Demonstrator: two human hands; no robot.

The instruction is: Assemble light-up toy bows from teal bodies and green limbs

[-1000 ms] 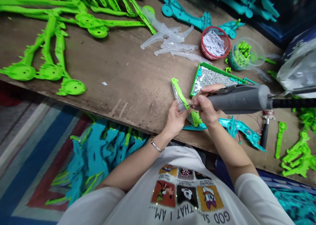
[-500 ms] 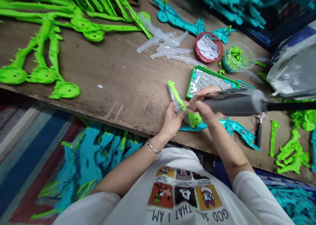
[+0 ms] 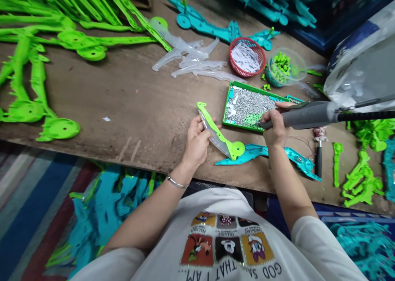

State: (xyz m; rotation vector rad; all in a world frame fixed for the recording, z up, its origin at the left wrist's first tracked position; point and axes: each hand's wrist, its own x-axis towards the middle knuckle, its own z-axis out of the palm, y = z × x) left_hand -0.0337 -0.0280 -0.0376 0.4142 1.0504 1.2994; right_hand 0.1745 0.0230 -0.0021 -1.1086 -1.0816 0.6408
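Note:
My left hand [image 3: 197, 140] grips a curved lime-green plastic part [image 3: 212, 126] with a clear plastic piece [image 3: 218, 143] lying along its side; the part's round end points right. Fingers of my right hand [image 3: 275, 124] are wrapped around a grey electric screwdriver [image 3: 310, 115] with a black cord at its rear. Its front end is over the near right side of a green tray [image 3: 243, 126] full of small silvery screws [image 3: 254, 102]. The tool's tip is hard to make out. Beneath the green part's round end lies a teal plastic part [image 3: 253, 152] on the table.
Behind the tray are a red basket [image 3: 232, 65] of white pieces and a clear tub [image 3: 300, 73] of small green pieces. Clear curved pieces [image 3: 188, 52] lie farther back. Green parts [image 3: 61, 128] cover the left; a black-handled tool [image 3: 319, 161] lies right.
My right hand has taken the screwdriver away from the green part and over to the screw tray. My left hand keeps hold of the part. The whole view has shifted slightly.

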